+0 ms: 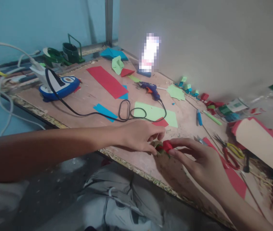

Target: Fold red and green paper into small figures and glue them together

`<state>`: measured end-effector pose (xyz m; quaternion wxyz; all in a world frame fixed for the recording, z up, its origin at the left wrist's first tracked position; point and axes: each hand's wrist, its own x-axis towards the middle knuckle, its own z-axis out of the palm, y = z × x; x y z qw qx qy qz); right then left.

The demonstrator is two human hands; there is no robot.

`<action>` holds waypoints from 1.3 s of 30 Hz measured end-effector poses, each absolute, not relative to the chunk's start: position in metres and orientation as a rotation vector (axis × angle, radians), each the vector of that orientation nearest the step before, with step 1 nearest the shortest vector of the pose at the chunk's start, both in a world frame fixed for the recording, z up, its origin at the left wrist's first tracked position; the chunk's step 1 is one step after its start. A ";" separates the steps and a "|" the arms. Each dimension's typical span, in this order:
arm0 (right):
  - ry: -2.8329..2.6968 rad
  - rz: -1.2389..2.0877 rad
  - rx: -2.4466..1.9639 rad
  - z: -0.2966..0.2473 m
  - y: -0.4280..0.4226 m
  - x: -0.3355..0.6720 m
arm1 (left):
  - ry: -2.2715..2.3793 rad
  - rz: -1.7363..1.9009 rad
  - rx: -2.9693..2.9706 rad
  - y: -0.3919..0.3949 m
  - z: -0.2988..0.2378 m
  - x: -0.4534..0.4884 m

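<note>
My left hand [137, 136] reaches across near the table's front edge, its thumb and fingers closed on a small dull-green paper piece [159, 150]. Opposite it, my right hand [200, 157] pinches a small red folded paper piece [167, 146] between thumb and fingertips. The two pieces meet or overlap between my hands; whether they are joined I cannot tell. Just beyond my left hand lies a light green paper sheet [155, 110] with a red paper scrap [160, 122] at its lower edge. A red paper strip [234, 179] runs partly behind my right hand.
A glue gun [150, 89] lies mid-table, its black cord looping left. At the left stands a blue-and-white iron-shaped device [59, 86] with cables. Scissors [230, 157], a blue pen [199, 117] and a plastic bottle [259, 102] are at the right. A lit phone [149, 53] stands behind.
</note>
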<state>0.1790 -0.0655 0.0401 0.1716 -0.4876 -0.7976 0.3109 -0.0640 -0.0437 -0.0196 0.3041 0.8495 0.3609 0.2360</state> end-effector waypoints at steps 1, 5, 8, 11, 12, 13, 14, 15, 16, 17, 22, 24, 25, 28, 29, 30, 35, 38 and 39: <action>-2.288 0.850 -1.362 0.041 -0.066 0.178 | 0.972 0.607 2.254 -0.043 -0.019 -0.064; -2.456 0.673 -1.225 0.040 -0.068 0.173 | 0.960 0.571 2.334 -0.042 -0.019 -0.065; -2.567 0.580 -1.124 0.038 -0.069 0.173 | 0.924 0.564 2.378 -0.042 -0.021 -0.064; -2.638 0.540 -1.088 0.036 -0.069 0.175 | 0.903 0.570 2.405 -0.042 -0.021 -0.062; -2.655 0.532 -1.087 0.036 -0.069 0.175 | 0.911 0.565 2.411 -0.042 -0.020 -0.062; -2.664 0.527 -1.087 0.036 -0.070 0.175 | 0.920 0.557 2.412 -0.042 -0.020 -0.062; -2.665 0.527 -1.083 0.036 -0.070 0.174 | 0.926 0.548 2.412 -0.042 -0.019 -0.062; -2.655 0.528 -1.080 0.037 -0.071 0.173 | 0.927 0.539 2.411 -0.042 -0.019 -0.062; -2.638 0.532 -1.082 0.036 -0.072 0.172 | 0.929 0.534 2.412 -0.042 -0.018 -0.062; -2.619 0.532 -1.081 0.036 -0.073 0.171 | 0.930 0.531 2.413 -0.043 -0.018 -0.062; -2.691 0.427 -0.996 0.032 -0.074 0.170 | 0.932 0.515 2.423 -0.042 -0.019 -0.061; -2.720 0.387 -0.980 0.030 -0.074 0.172 | 0.934 0.513 2.424 -0.042 -0.019 -0.061; -2.715 0.373 -0.979 0.029 -0.074 0.172 | 0.931 0.514 2.426 -0.042 -0.019 -0.061; -2.669 0.360 -1.037 0.030 -0.076 0.171 | 0.931 0.521 2.442 -0.042 -0.019 -0.061; -2.660 0.371 -1.058 0.031 -0.077 0.171 | 0.938 0.527 2.452 -0.042 -0.019 -0.062; -2.650 0.378 -1.073 0.032 -0.079 0.171 | 0.947 0.537 2.459 -0.042 -0.020 -0.062; -2.572 0.370 -1.111 0.035 -0.083 0.174 | 0.936 0.591 2.439 -0.042 -0.021 -0.064; -2.568 0.367 -1.117 0.035 -0.082 0.178 | 0.951 0.585 2.448 -0.042 -0.022 -0.064; -2.566 0.360 -1.122 0.035 -0.081 0.179 | 0.951 0.584 2.447 -0.042 -0.022 -0.064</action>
